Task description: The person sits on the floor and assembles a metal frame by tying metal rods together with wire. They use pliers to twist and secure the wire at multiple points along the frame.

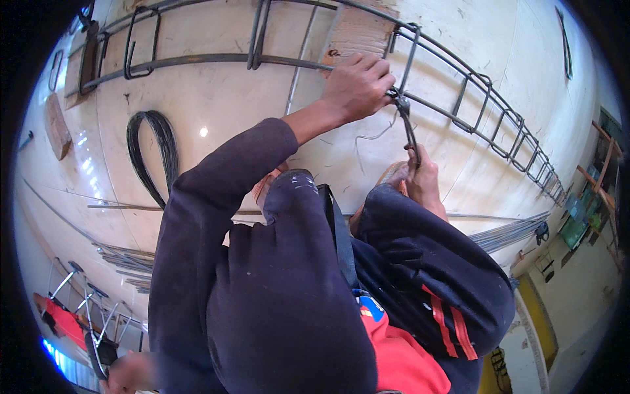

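Observation:
A long rebar cage (295, 62), with bent square stirrups (411, 59) along its bars, lies across the far side of the floor. My left hand (359, 85) is closed around its near bar, just left of a stirrup corner; the fingertips are partly hidden. Steel pincers (403, 104) have their jaws at that corner, beside my left fingers. My right hand (423, 174) grips the pincers' handles from below, close to my foot. A thin loose wire (377, 136) curls on the floor beneath the tool.
Under the cage lies a wooden board (359, 29). A coil of black wire (134, 141) rests left of my arm, with a wood block (58, 131) farther left. Steel rods (505, 233) lie on the right, and more rods (131, 259) on the left.

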The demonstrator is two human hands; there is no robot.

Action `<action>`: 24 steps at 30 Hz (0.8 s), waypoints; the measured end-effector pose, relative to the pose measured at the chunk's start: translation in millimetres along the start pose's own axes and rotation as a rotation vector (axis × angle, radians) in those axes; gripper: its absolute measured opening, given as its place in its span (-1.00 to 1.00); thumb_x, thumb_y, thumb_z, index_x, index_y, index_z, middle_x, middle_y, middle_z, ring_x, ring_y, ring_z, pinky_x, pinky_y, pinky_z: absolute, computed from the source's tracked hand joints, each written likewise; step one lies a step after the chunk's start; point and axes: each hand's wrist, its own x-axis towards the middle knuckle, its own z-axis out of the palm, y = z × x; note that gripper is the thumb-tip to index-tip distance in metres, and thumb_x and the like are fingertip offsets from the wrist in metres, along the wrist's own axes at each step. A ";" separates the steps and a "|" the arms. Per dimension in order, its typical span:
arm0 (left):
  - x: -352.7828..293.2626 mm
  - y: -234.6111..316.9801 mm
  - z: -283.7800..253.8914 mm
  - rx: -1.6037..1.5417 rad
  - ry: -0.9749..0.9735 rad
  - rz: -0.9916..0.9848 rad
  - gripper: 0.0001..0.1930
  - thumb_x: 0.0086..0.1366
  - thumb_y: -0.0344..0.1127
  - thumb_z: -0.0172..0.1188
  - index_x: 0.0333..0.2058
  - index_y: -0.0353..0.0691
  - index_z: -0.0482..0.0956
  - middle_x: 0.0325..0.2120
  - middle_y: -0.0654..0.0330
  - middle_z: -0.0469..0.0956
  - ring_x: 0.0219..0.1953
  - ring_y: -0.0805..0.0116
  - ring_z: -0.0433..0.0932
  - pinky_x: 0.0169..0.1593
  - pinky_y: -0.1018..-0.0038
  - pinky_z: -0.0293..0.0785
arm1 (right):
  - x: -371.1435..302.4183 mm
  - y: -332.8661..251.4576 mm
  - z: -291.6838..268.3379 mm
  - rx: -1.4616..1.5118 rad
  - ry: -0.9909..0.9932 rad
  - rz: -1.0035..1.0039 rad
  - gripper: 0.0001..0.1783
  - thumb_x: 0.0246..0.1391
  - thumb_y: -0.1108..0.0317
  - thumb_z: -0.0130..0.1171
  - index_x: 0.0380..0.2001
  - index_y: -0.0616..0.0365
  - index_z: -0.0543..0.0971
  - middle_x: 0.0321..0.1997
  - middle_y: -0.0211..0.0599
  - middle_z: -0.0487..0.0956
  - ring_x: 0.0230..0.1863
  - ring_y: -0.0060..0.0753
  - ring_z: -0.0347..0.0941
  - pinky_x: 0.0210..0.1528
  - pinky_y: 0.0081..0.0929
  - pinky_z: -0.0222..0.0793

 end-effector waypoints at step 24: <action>-46.5 26.0 -73.4 -1.192 -0.336 -1.098 -0.83 0.23 -0.42 0.13 -0.24 -0.40 0.46 -0.22 0.05 0.53 -0.10 0.24 0.53 0.04 0.42 0.43 | -22.1 -21.5 21.0 1.334 -0.575 0.464 -0.74 0.33 0.12 -0.14 -0.18 0.08 0.35 -0.62 -0.51 0.19 -0.67 -0.65 0.06 -0.68 -0.66 0.02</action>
